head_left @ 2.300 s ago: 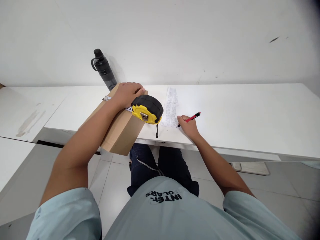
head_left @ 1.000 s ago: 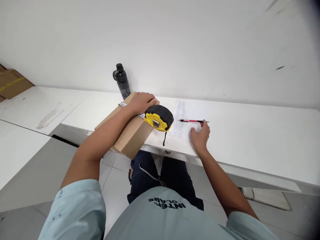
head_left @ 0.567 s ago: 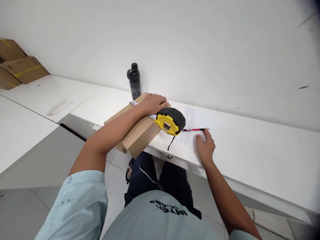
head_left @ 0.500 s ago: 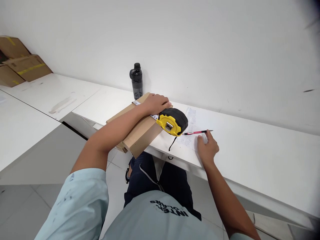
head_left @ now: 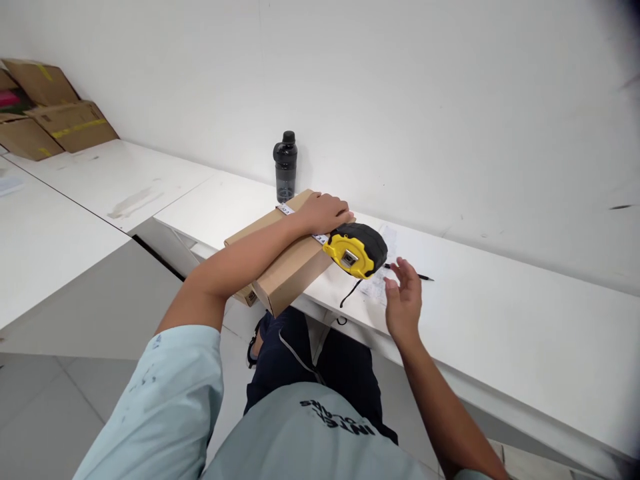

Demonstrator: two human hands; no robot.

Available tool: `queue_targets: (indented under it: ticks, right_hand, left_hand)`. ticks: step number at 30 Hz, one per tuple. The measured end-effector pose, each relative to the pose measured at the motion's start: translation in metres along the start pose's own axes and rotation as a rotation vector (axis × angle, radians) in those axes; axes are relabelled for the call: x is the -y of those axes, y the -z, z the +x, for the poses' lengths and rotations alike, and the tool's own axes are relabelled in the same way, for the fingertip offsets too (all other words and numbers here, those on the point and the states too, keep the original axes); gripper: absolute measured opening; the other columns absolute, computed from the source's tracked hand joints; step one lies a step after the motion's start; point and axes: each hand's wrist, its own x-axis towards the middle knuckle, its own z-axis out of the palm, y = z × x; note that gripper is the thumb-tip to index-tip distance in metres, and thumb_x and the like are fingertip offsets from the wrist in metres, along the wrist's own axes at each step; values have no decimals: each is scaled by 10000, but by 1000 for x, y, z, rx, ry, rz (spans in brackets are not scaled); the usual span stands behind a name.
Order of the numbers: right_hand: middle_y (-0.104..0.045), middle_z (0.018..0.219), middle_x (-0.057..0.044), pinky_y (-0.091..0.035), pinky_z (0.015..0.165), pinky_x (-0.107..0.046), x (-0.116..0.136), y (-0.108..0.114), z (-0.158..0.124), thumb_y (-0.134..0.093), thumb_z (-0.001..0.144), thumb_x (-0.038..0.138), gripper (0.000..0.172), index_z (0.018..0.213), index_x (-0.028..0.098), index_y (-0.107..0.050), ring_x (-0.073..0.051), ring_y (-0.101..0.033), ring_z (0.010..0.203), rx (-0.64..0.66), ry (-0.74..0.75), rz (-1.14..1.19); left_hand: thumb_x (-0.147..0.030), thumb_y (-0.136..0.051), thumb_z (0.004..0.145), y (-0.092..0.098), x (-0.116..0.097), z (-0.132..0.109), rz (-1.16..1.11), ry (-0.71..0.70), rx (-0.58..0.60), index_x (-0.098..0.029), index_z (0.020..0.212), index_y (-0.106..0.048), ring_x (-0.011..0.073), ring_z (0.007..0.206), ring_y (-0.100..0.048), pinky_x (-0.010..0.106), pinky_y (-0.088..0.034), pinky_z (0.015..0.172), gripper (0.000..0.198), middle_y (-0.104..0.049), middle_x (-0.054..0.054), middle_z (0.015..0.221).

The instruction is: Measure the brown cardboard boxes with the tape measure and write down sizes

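My left hand lies palm down on a brown cardboard box, pinning the white tape blade across its top. The yellow and black tape measure hangs at the box's right edge. My right hand hovers open just right of the tape measure, fingers spread, holding nothing. Behind that hand a pen lies on the table, half hidden, beside a written sheet of paper.
A black water bottle stands by the wall behind the box. The white table runs off to the right. Several cardboard boxes are stacked on another white table at the far left. Grey tiled floor shows below.
My right hand let go of the pen, left it on the table and lifted toward the tape measure. My view has swung left. My left hand stays on the box.
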Motion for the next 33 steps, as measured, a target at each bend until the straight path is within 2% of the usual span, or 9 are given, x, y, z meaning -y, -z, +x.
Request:
queue_targets:
  ticks: [3, 5, 9, 13, 19, 24, 27, 30, 33]
  right_hand:
    - [-413, 1693, -166, -517, 1121, -598, 43, -25, -4, -686, 869, 733, 934, 1639, 376, -299, -340, -488, 1524, 59, 243, 154]
    - [-374, 1719, -151, -500, 1152, -596, 68, -42, -1, -748, 858, 676, 993, 1663, 396, -240, -334, -441, 1561, 77, 319, 155]
    - [-484, 1625, -133, -462, 1211, -585, 97, -65, 7, -787, 880, 540, 876, 1623, 358, -361, -320, -488, 1519, 7, 307, 67]
    - [-557, 1530, -128, -482, 1199, -575, 100, -67, 11, -767, 877, 568, 753, 1535, 313, -502, -337, -547, 1448, -72, 205, -60]
    - [-531, 1554, -119, -460, 1217, -585, 97, -61, 10, -755, 873, 593, 767, 1540, 321, -494, -346, -494, 1493, -56, 132, -48]
    - [-525, 1503, -150, -481, 1187, -590, 99, -76, 4, -708, 916, 576, 778, 1584, 310, -411, -335, -543, 1423, -113, 195, -71]
    - [-534, 1437, -153, -458, 1191, -608, 105, -83, 5, -729, 905, 559, 765, 1562, 299, -436, -344, -540, 1397, -143, 256, -87]
    - [-530, 1424, -148, -457, 1187, -604, 108, -87, 9, -735, 901, 561, 745, 1542, 304, -457, -352, -518, 1410, -143, 247, -79]
    - [-545, 1394, -140, -490, 1157, -585, 105, -92, 11, -719, 912, 557, 707, 1526, 308, -473, -347, -542, 1380, -104, 234, -82]
  left_hand:
    - [-430, -369, 1083, -1, -1, -1, 3, -2, -26, -202, 1158, -762, 266, 1244, -647, 429, -382, 1111, 461, -773, 93, 1294]
    - [-431, -369, 1083, -1, -1, -2, 4, -5, -27, -201, 1163, -761, 270, 1250, -641, 433, -382, 1113, 461, -773, 94, 1292]
    - [-441, -359, 1088, 2, -1, -6, 9, -10, -19, -195, 1154, -757, 278, 1247, -640, 436, -390, 1115, 473, -767, 97, 1288]
    - [-478, -337, 1097, 2, 4, -3, -30, -35, -7, -201, 1114, -746, 282, 1251, -643, 437, -389, 1114, 495, -774, 90, 1255]
    - [-589, -208, 1112, 3, 11, 2, -189, 31, -70, -212, 1032, -711, 254, 1140, -689, 378, -462, 1002, 633, -783, 80, 1208]
    - [-537, -279, 1111, 5, 9, -2, -51, -56, -50, -210, 1069, -735, 264, 1155, -685, 413, -425, 1068, 563, -792, 70, 1180]
    - [-519, -323, 1107, 2, 8, -1, -23, -86, 1, -211, 1122, -752, 270, 1187, -681, 462, -408, 1127, 528, -787, 77, 1215]
    - [-479, -339, 1113, 1, 7, -1, 52, -69, -52, -198, 1169, -759, 301, 1318, -625, 572, -292, 1248, 509, -761, 110, 1294]
    - [-423, -350, 1114, 14, 4, -13, 165, -6, -237, -212, 1271, -738, 333, 1525, -447, 649, -84, 1322, 469, -693, 128, 1437]
